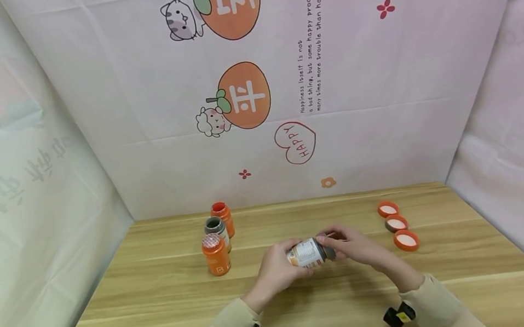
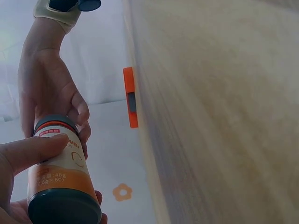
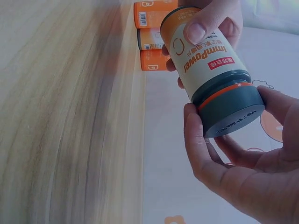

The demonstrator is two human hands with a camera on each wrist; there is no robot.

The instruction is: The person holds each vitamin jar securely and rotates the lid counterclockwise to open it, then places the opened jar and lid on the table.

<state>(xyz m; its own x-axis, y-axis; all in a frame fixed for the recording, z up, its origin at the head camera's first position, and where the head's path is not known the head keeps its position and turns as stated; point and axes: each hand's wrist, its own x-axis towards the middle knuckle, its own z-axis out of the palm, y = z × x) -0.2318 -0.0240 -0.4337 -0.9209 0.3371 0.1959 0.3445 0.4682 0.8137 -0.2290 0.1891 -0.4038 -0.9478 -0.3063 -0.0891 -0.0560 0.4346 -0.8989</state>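
Note:
Above the middle of the table, my left hand (image 1: 277,269) grips the body of a white and orange supplement bottle (image 1: 306,254), which is tilted nearly on its side. "ImmPower" is printed on its label in the right wrist view. The fingers of my right hand (image 1: 356,246) hold the dark grey lid (image 3: 233,110) at the bottle's end. An orange ring shows at the lid's edge, close against the bottle's neck. Whether the lid is still threaded on, I cannot tell. In the left wrist view the bottle's dark base (image 2: 64,206) faces the camera.
At the left stand an orange bottle (image 1: 217,258), a grey and white bottle (image 1: 221,232) and another orange bottle (image 1: 227,221), all lidless. At the right lie an orange lid (image 1: 406,240), a grey-sided lid (image 1: 396,223) and a second orange lid (image 1: 388,209), insides up.

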